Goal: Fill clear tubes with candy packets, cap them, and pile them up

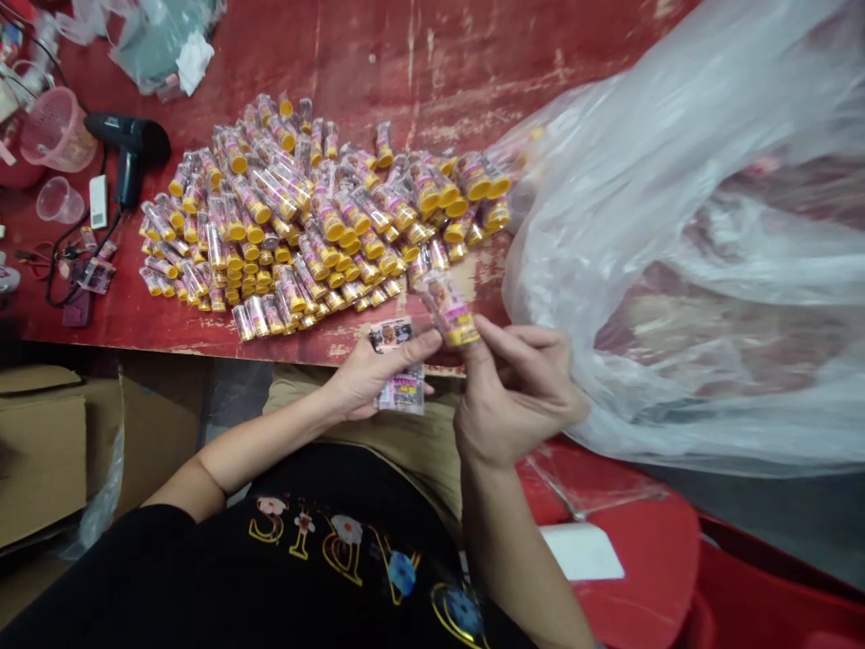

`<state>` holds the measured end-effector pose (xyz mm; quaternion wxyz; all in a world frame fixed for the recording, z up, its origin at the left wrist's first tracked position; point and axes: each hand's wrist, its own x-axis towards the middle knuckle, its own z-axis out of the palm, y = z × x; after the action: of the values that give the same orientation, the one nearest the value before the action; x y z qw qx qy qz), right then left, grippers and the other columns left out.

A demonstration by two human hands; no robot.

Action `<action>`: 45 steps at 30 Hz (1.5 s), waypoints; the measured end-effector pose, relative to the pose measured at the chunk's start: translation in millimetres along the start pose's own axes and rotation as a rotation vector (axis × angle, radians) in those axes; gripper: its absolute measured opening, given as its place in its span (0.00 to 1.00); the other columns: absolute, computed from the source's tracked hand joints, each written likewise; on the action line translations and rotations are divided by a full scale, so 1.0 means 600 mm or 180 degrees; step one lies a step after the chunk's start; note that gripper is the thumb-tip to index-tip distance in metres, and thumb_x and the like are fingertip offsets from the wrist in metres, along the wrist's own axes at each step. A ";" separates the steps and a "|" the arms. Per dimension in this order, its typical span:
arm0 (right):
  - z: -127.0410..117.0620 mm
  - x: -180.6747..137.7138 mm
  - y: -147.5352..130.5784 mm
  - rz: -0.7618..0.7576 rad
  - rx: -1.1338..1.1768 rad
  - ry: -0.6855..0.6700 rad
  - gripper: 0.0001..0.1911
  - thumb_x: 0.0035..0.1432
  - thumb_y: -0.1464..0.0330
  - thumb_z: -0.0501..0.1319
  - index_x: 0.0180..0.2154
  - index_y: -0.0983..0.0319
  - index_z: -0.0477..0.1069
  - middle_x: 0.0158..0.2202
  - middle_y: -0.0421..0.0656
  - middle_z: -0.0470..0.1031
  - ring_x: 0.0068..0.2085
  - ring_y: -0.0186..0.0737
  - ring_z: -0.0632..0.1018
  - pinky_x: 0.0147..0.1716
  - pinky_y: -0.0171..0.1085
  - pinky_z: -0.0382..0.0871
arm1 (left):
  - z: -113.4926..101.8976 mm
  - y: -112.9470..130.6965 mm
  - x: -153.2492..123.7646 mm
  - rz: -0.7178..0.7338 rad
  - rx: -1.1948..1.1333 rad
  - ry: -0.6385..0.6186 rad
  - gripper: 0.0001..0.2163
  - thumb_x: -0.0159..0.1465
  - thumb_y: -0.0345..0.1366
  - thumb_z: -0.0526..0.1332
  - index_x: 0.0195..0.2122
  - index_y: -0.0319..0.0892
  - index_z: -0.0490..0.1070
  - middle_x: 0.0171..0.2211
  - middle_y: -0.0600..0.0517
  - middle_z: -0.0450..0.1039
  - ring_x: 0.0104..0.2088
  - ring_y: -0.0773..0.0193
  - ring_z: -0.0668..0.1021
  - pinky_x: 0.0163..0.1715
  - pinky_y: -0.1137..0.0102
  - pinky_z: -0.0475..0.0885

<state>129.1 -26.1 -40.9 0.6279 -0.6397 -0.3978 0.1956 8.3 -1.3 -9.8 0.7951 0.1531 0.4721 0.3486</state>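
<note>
Soft focus at your right hand (520, 388)!
The tube (447, 305) there is too blurred to read; your left hand (365, 374) covers part of the printed wrappers (404, 397), and beyond your right the plastic bag (608, 189) runs out of view.

2 bare forearms (260, 451) angled inward, left hand (368, 374) gripping, right hand (517, 388) pinching

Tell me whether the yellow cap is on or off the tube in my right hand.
On: the yellow cap sits over one end of the tube, by your right hand's fingertips.
</note>
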 end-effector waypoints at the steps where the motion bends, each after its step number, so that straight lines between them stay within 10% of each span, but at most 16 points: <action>1: 0.016 0.020 0.011 -0.0036 0.0019 0.0040 0.10 0.60 0.62 0.73 0.43 0.55 0.87 0.33 0.41 0.72 0.32 0.34 0.72 0.30 0.37 0.68 | -0.001 0.000 0.005 -0.0073 -0.0164 0.0079 0.16 0.58 0.44 0.77 0.39 0.38 0.81 0.37 0.45 0.83 0.36 0.60 0.83 0.28 0.73 0.75; 5: 0.110 0.129 0.068 -0.0471 0.0030 0.0115 0.10 0.61 0.61 0.71 0.41 0.58 0.86 0.35 0.42 0.71 0.36 0.37 0.74 0.37 0.40 0.73 | -0.007 0.002 0.013 -0.0208 -0.0656 0.0396 0.04 0.68 0.30 0.66 0.42 0.36 0.80 0.40 0.43 0.83 0.38 0.63 0.84 0.31 0.74 0.75; 10: 0.181 0.213 0.103 -0.0751 -0.0413 -0.0785 0.10 0.63 0.61 0.70 0.42 0.60 0.84 0.38 0.45 0.74 0.42 0.42 0.78 0.47 0.46 0.75 | -0.013 0.013 0.002 0.0178 -0.0686 0.0450 0.09 0.65 0.28 0.69 0.47 0.37 0.78 0.41 0.44 0.83 0.43 0.57 0.86 0.44 0.65 0.80; 19: 0.027 0.070 0.008 0.0241 0.0292 -0.1860 0.16 0.58 0.56 0.74 0.40 0.60 0.78 0.36 0.41 0.79 0.32 0.34 0.76 0.30 0.34 0.69 | 0.003 0.018 0.024 0.0537 -0.0675 0.0437 0.11 0.63 0.40 0.74 0.38 0.38 0.78 0.45 0.42 0.84 0.52 0.50 0.84 0.53 0.57 0.79; 24: 0.001 0.051 0.005 -0.0040 0.0100 -0.2104 0.09 0.59 0.62 0.73 0.32 0.60 0.79 0.34 0.40 0.77 0.34 0.34 0.76 0.32 0.34 0.69 | 0.022 0.013 0.028 0.0529 -0.0460 0.0287 0.19 0.56 0.48 0.78 0.36 0.37 0.79 0.44 0.40 0.84 0.52 0.50 0.84 0.52 0.61 0.79; 38: -0.016 0.041 -0.020 -0.0296 -0.0176 -0.1142 0.15 0.67 0.60 0.65 0.29 0.60 0.77 0.28 0.40 0.72 0.29 0.33 0.72 0.28 0.34 0.67 | 0.043 -0.004 0.024 0.1051 -0.0367 0.0744 0.22 0.44 0.43 0.83 0.34 0.39 0.76 0.28 0.57 0.78 0.25 0.71 0.77 0.31 0.73 0.77; 41: -0.037 0.099 0.011 -0.0302 -0.0277 -0.1204 0.18 0.71 0.60 0.59 0.29 0.60 0.76 0.29 0.41 0.73 0.31 0.34 0.74 0.33 0.36 0.69 | 0.051 0.001 0.024 0.0906 -0.0294 0.0806 0.22 0.44 0.43 0.83 0.32 0.40 0.75 0.25 0.58 0.76 0.24 0.71 0.76 0.32 0.72 0.77; 45: -0.057 0.254 0.133 -0.0004 -0.1258 -0.0146 0.07 0.63 0.66 0.63 0.33 0.62 0.76 0.31 0.43 0.75 0.37 0.41 0.79 0.46 0.48 0.72 | 0.058 0.011 0.022 0.0747 -0.0353 0.0793 0.25 0.41 0.42 0.85 0.36 0.39 0.77 0.29 0.57 0.79 0.23 0.71 0.76 0.30 0.71 0.76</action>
<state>268.4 75.2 -75.0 0.4810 -0.7456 -0.4430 0.1278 39.2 15.6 3.4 0.6916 0.1187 0.5258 0.4808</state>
